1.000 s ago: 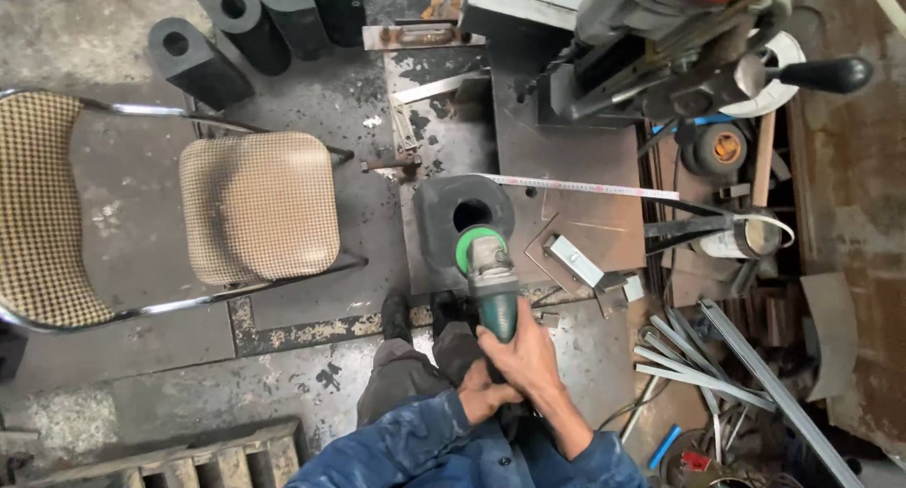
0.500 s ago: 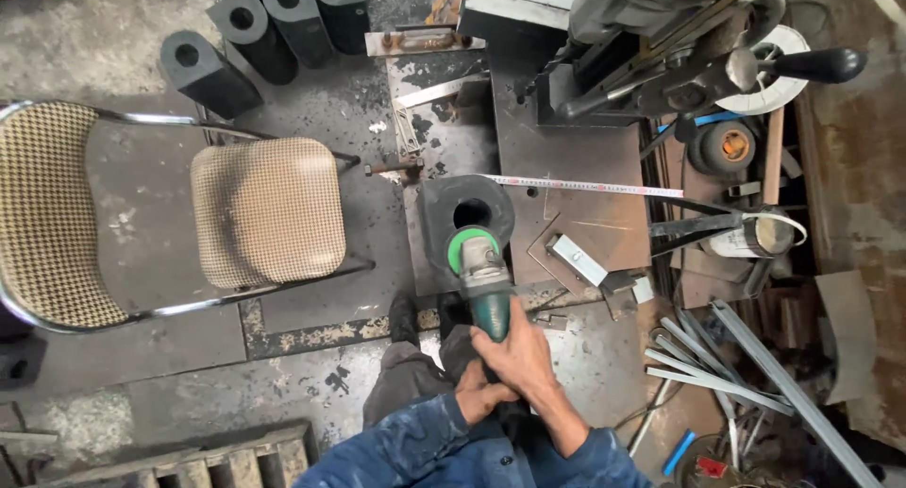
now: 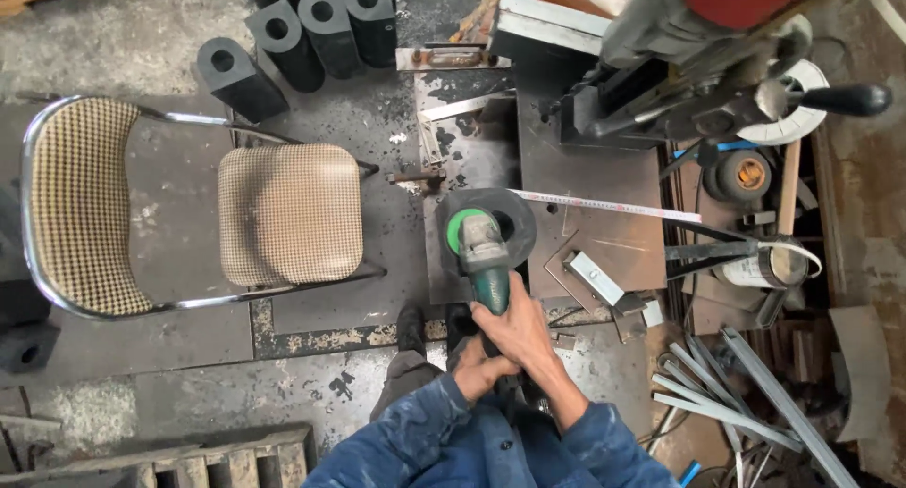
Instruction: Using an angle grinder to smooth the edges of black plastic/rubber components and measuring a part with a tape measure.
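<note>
Your right hand [image 3: 517, 329] and left hand [image 3: 478, 370] wrap their fingers tight round the green angle grinder [image 3: 484, 257], its disc on the black block [image 3: 491, 226] standing on the stained concrete floor [image 3: 189, 394], with the checked chair [image 3: 189, 224] to the left.

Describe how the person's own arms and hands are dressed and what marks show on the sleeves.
Both arms wear blue work-jacket sleeves, creased and smeared with pale dusty patches. The left sleeve ends at the wrist; the right sleeve stops short, leaving part of the forearm uncovered. The left hand and right hand are bare: no gloves, and no rings or watch visible.
</note>
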